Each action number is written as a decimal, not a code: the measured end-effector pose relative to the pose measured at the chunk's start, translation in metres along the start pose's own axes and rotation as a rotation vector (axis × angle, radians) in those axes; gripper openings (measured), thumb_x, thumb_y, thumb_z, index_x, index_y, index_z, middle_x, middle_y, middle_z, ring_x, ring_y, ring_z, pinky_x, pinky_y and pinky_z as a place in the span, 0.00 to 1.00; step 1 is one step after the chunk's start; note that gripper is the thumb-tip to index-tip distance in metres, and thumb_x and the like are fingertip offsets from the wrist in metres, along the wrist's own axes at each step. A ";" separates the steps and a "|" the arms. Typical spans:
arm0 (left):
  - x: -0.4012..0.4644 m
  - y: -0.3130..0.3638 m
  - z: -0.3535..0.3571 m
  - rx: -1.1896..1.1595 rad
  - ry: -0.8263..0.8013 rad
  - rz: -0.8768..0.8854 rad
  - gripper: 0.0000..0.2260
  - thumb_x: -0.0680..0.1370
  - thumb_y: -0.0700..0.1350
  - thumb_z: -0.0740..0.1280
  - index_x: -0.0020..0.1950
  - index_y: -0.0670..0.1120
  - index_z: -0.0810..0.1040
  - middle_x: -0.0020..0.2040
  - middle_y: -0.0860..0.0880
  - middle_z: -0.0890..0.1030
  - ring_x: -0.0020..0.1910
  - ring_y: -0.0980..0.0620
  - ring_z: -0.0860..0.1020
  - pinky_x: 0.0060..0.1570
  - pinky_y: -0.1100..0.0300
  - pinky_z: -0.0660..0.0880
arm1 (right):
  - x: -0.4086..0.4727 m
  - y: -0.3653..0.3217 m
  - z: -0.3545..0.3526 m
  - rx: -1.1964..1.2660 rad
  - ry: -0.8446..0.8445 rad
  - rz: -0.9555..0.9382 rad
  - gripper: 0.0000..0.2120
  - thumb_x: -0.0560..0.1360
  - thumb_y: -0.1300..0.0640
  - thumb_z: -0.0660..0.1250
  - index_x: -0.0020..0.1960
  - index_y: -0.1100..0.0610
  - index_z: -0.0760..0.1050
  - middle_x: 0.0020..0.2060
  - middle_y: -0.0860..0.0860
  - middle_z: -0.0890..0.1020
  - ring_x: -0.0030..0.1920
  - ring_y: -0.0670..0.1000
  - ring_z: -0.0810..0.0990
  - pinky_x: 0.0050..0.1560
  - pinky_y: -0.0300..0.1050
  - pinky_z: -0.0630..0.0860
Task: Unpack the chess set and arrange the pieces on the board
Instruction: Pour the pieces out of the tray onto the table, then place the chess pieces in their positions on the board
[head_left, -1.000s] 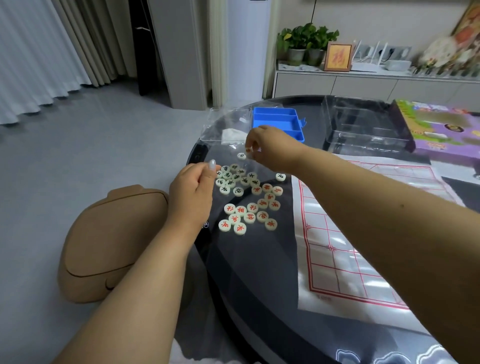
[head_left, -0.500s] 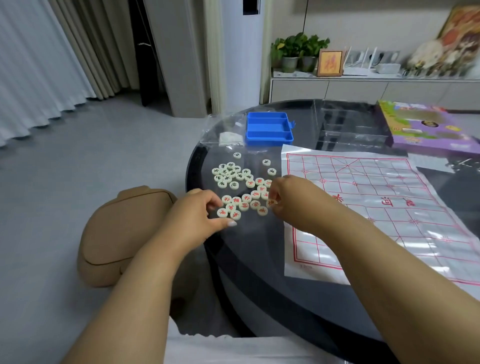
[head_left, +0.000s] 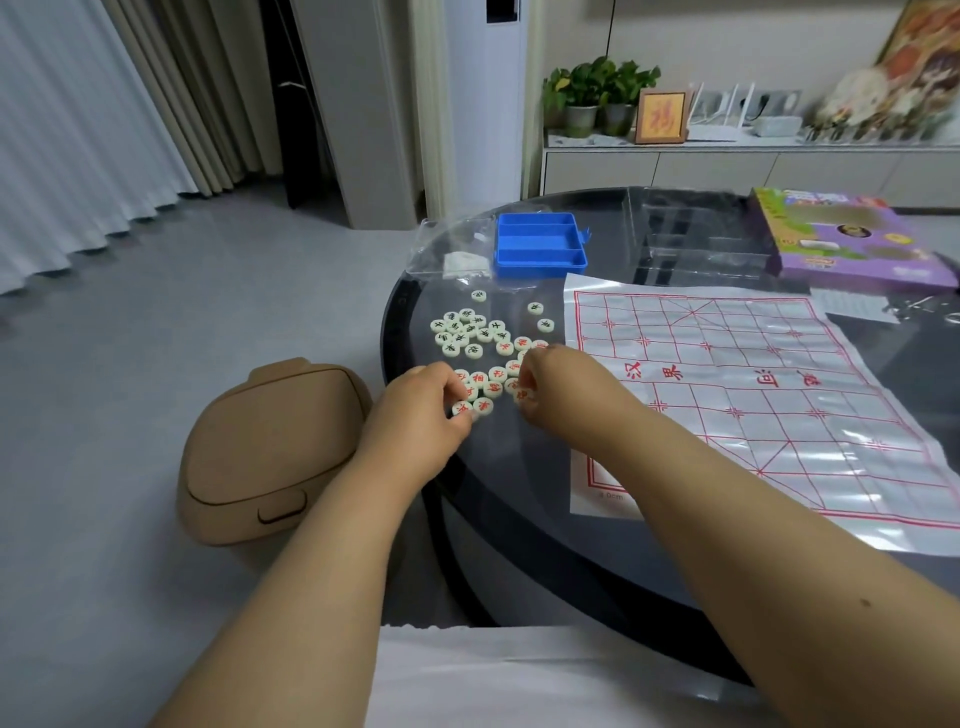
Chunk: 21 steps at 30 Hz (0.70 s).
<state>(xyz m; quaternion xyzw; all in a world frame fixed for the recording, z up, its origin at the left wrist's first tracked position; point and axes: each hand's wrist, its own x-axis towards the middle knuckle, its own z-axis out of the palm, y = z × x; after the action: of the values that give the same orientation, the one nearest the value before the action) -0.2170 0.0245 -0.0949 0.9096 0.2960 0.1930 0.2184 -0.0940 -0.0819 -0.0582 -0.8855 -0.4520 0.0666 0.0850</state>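
Dozens of round, cream-white chess pieces (head_left: 485, 345) lie flat in a loose cluster on the dark round table (head_left: 519, 519), just left of the board (head_left: 753, 395). We note that the discs farther from the person carry dark characters and the nearer ones carry red characters; two dark-marked discs sit slightly apart between the cluster and the board's left edge. We record no piece on the board, a white glossy sheet printed with a red grid and red characters, lying flat and partly glared.

We find the left hand (head_left: 423, 415) at the near edge of the cluster, its fingers curled and pinching a red-marked piece (head_left: 462, 409). The right hand (head_left: 558, 387) is also at the cluster, between the pieces and the board, its fingers curled down over the red-marked discs; whether it actually grips one we cannot tell, since the knuckles hide the fingertips.

Beyond the board's far left corner sits a blue compartment tray (head_left: 540, 244), with a clear plastic bag (head_left: 452, 249) touching its left side. Beyond the board's far edge we see a clear plastic lid or case (head_left: 691, 228), and to its right a purple game box (head_left: 852, 239). Left of the table, on the grey floor, stands a tan lidded bin (head_left: 270, 452). Both forearms cross the near rim of the table toward the pieces.
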 end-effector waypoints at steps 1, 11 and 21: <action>0.000 -0.001 -0.001 -0.014 0.004 0.002 0.07 0.72 0.47 0.72 0.47 0.52 0.75 0.45 0.54 0.76 0.40 0.55 0.74 0.42 0.57 0.76 | 0.001 0.000 0.002 0.003 0.018 -0.001 0.09 0.74 0.58 0.65 0.51 0.61 0.77 0.48 0.57 0.79 0.43 0.54 0.77 0.43 0.44 0.74; 0.009 0.014 0.011 0.034 0.020 0.062 0.09 0.73 0.47 0.70 0.52 0.48 0.81 0.46 0.52 0.75 0.43 0.52 0.76 0.46 0.58 0.74 | 0.002 0.000 -0.011 -0.011 -0.106 0.016 0.11 0.76 0.56 0.63 0.55 0.61 0.77 0.47 0.56 0.78 0.48 0.56 0.78 0.48 0.46 0.74; 0.011 0.017 0.007 0.058 -0.049 0.040 0.08 0.72 0.48 0.72 0.49 0.49 0.79 0.46 0.53 0.73 0.44 0.52 0.75 0.46 0.58 0.74 | -0.005 0.015 -0.010 0.188 -0.005 0.078 0.12 0.77 0.56 0.61 0.47 0.62 0.80 0.40 0.57 0.79 0.39 0.52 0.74 0.31 0.40 0.65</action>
<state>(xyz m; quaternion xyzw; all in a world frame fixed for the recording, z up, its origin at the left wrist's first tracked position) -0.1977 0.0173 -0.0901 0.9258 0.2779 0.1662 0.1952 -0.0830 -0.0958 -0.0510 -0.8903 -0.4093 0.1139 0.1640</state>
